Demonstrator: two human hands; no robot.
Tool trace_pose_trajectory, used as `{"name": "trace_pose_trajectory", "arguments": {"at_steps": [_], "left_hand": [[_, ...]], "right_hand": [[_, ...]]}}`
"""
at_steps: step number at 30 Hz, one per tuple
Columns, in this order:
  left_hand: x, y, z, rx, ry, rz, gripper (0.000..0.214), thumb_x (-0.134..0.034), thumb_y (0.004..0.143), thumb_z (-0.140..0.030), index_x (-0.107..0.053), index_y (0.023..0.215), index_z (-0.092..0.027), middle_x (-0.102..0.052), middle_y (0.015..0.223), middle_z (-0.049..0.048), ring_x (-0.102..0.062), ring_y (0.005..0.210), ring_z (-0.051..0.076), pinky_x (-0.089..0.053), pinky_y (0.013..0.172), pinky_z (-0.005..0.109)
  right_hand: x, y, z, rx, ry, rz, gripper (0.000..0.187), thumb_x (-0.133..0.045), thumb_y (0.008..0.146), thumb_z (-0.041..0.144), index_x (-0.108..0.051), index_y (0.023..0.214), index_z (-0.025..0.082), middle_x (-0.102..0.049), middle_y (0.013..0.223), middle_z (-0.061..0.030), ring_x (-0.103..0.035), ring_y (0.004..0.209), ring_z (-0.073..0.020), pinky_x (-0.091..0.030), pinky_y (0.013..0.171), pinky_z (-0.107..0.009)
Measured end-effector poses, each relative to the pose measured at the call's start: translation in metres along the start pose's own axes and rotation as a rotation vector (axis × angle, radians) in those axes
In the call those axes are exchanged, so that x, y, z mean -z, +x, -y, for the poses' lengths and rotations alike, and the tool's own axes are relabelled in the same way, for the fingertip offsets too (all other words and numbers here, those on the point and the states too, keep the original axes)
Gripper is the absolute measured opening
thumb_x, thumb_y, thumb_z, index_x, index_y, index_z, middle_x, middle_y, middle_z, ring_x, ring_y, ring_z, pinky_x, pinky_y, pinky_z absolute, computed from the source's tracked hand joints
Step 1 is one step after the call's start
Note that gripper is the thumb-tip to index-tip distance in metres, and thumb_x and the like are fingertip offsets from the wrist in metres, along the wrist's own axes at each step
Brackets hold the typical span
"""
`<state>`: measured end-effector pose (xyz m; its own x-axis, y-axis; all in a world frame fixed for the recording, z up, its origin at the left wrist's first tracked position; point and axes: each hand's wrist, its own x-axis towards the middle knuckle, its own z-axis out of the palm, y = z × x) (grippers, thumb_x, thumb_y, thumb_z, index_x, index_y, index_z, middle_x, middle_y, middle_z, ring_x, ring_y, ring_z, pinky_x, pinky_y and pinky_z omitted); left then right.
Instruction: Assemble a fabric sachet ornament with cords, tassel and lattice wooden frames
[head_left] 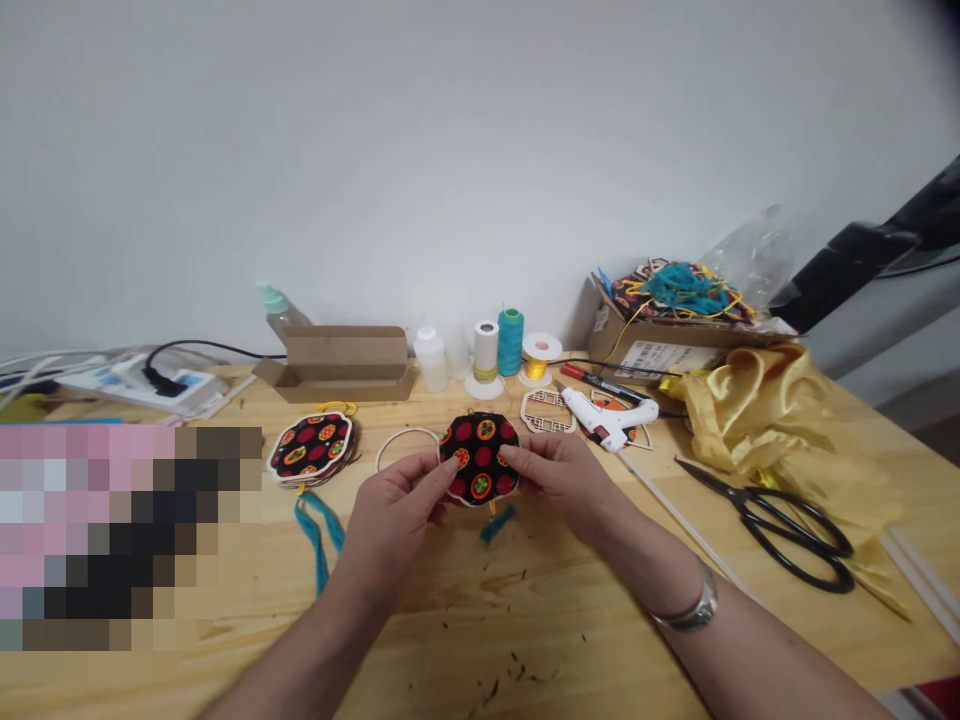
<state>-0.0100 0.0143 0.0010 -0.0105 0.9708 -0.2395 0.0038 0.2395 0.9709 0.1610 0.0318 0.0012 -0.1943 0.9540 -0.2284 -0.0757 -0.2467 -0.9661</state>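
Observation:
Between my two hands is a black fabric-covered ornament point(484, 458) with red and orange flower prints and a scalloped pale edge. My left hand point(405, 500) pinches its left side, thumb on the front. On the right side, my right hand point(559, 475) grips it the same way; the fingers behind are hidden. A short teal tassel point(497, 525) hangs below it on a yellow cord. Just left of the ornament lies a thin pale ring point(405, 436), partly behind my left hand. Farther left rests a stack of similar ornaments point(311, 447) with a teal ribbon point(313, 540).
Behind my right hand are a wooden lattice frame point(548, 411), a white glue gun point(609, 416) and a marker point(615, 385). Black scissors point(780, 520) and gold cloth point(739, 410) lie right. Thread spools point(511, 342), a bottle point(430, 358) and an open cardboard box point(345, 362) line the wall.

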Motion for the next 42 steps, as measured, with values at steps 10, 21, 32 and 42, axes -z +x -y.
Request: {"name": "trace_pose_trajectory", "arguments": {"at_steps": [10, 21, 32, 42], "left_hand": [[-0.001, 0.002, -0.001, -0.005, -0.028, -0.015, 0.023, -0.068, 0.068, -0.038, -0.067, 0.07, -0.015, -0.063, 0.062, 0.0, -0.046, 0.05, 0.008, -0.036, 0.046, 0.017], [0.0, 0.002, 0.0, 0.003, -0.016, -0.015, 0.024, -0.068, 0.069, -0.038, -0.067, 0.071, -0.014, -0.064, 0.063, 0.0007, -0.046, 0.05, 0.007, -0.036, 0.046, 0.017], [0.003, 0.005, 0.001, -0.026, -0.176, -0.087, 0.021, -0.069, 0.069, -0.037, -0.067, 0.077, -0.017, -0.064, 0.062, -0.003, -0.049, 0.052, 0.007, -0.037, 0.047, 0.015], [-0.003, 0.002, -0.001, 0.26, 0.062, 0.155, 0.024, -0.068, 0.066, -0.037, -0.063, 0.069, -0.014, -0.068, 0.061, 0.0028, -0.058, 0.051, 0.011, -0.039, 0.045, 0.018]], "right_hand": [[0.002, 0.001, -0.004, -0.017, -0.029, 0.09, 0.035, -0.064, 0.07, 0.045, -0.067, 0.074, 0.01, -0.064, 0.068, -0.004, -0.051, 0.058, -0.0094, -0.035, 0.055, -0.023], [0.001, 0.001, -0.007, 0.013, -0.051, 0.136, 0.028, -0.068, 0.067, 0.036, -0.069, 0.083, 0.013, -0.064, 0.072, -0.0025, -0.051, 0.06, -0.0106, -0.038, 0.058, -0.024], [0.005, -0.008, -0.003, -0.078, -0.454, 0.566, 0.024, -0.066, 0.071, 0.033, -0.068, 0.087, 0.016, -0.059, 0.068, 0.0027, -0.046, 0.058, -0.0067, -0.036, 0.053, -0.018], [0.014, -0.036, 0.028, -0.277, -0.589, 1.154, 0.017, -0.065, 0.072, 0.028, -0.068, 0.082, 0.014, -0.06, 0.063, 0.0037, -0.051, 0.044, -0.0043, -0.041, 0.043, -0.013]]}}
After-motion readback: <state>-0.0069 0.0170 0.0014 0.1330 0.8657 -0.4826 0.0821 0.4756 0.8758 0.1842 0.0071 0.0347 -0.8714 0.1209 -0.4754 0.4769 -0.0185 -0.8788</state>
